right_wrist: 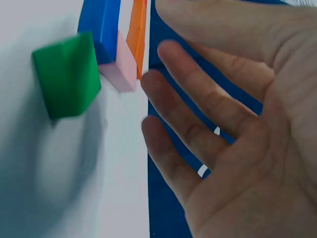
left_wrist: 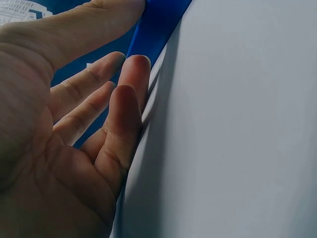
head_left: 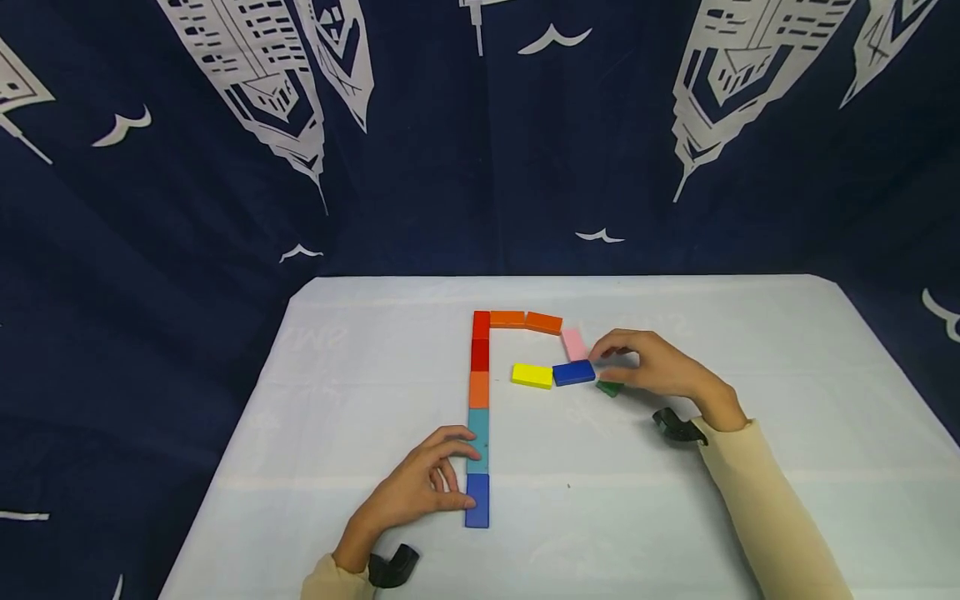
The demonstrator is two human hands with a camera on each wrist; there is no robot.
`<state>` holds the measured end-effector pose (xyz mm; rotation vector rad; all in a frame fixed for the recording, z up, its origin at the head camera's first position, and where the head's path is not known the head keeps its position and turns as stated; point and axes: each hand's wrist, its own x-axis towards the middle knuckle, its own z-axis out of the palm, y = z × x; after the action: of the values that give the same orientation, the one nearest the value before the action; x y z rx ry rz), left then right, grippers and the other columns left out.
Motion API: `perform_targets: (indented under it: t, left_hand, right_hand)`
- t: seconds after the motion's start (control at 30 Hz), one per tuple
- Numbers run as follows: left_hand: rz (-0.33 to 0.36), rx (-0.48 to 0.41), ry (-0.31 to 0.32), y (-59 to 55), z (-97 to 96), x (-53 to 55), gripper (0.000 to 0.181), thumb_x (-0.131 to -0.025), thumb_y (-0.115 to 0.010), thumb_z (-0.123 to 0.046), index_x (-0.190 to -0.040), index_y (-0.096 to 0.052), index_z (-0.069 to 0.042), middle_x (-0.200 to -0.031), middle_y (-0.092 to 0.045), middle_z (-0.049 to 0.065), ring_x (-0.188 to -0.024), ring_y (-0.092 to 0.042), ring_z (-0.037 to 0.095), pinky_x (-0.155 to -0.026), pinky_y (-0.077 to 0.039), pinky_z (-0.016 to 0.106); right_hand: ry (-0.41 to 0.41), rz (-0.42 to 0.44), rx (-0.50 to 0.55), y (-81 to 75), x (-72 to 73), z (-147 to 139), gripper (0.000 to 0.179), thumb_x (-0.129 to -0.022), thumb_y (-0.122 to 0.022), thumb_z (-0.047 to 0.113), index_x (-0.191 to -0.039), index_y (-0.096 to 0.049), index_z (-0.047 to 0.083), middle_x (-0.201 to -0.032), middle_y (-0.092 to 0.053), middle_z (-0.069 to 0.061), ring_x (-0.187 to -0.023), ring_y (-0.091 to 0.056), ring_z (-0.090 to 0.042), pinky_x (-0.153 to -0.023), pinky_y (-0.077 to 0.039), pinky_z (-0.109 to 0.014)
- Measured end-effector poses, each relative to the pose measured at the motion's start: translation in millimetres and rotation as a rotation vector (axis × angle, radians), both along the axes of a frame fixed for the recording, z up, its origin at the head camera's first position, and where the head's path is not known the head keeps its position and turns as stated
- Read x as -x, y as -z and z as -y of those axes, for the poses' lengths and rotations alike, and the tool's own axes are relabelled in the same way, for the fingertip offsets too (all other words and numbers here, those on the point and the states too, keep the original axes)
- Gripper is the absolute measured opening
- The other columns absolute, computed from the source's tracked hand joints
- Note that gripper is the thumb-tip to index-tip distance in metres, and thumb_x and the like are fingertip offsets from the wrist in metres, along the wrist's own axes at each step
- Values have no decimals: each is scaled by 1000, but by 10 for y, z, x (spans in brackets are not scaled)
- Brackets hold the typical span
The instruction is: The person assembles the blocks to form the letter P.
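Note:
A straight column of coloured blocks stands on the white table: a red block (head_left: 480, 355) near the top, an orange block (head_left: 478, 389), a light-blue block (head_left: 478, 425), and a blue block (head_left: 477, 500) at the near end. My left hand (head_left: 423, 479) lies along the column's left side, fingertips on the light-blue part and thumb at the blue block. My right hand (head_left: 652, 362) has its loosely bent fingers beside the right end of another blue block (head_left: 573, 372). A pink block (head_left: 574, 344) sits just behind that end, and a green block (right_wrist: 67, 74) shows partly hidden under the thumb.
Two orange blocks (head_left: 507, 320) run right from the column's top towards the pink one. A yellow block (head_left: 532, 376) touches the second blue block's left end. Dark patterned cloth (head_left: 487, 167) hangs behind the white table (head_left: 360, 350). Black bands (head_left: 678, 427) are on both wrists.

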<state>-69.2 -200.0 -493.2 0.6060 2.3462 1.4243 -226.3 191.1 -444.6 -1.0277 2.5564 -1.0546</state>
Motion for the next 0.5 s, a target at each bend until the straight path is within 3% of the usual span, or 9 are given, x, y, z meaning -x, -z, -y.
perform_targets:
  t: [0.27,0.4,0.5]
  left_hand:
    - [8,0,-9,-8,-12,3,50,-81,-85,-28,-125,-65,-17,-150,-44,0,-77,-64,6,-66,-54,24]
    - [10,-9,-7,-4,-11,2,49,-81,-85,-28,-125,-66,-18,-150,-44,1,-77,-63,6,-66,-54,24]
    - [8,-13,-5,-7,-15,0,49,-81,-85,-28,-124,-66,-18,-150,-44,1,-77,-63,6,-66,-54,24]
  right_hand:
    - [-97,220,25,15,47,-173,25,-89,-74,5,-114,-70,7,-122,-68,-9,-114,-61,-19,-105,-48,-41]
    - [-145,258,24,37,53,-208,27,-88,-73,1,-114,-70,6,-125,-65,-14,-117,-59,-13,-106,-48,-31]
    - [-141,268,5,51,49,-218,29,-87,-72,-3,-114,-71,8,-126,-65,-13,-119,-59,-19,-108,-47,-35]
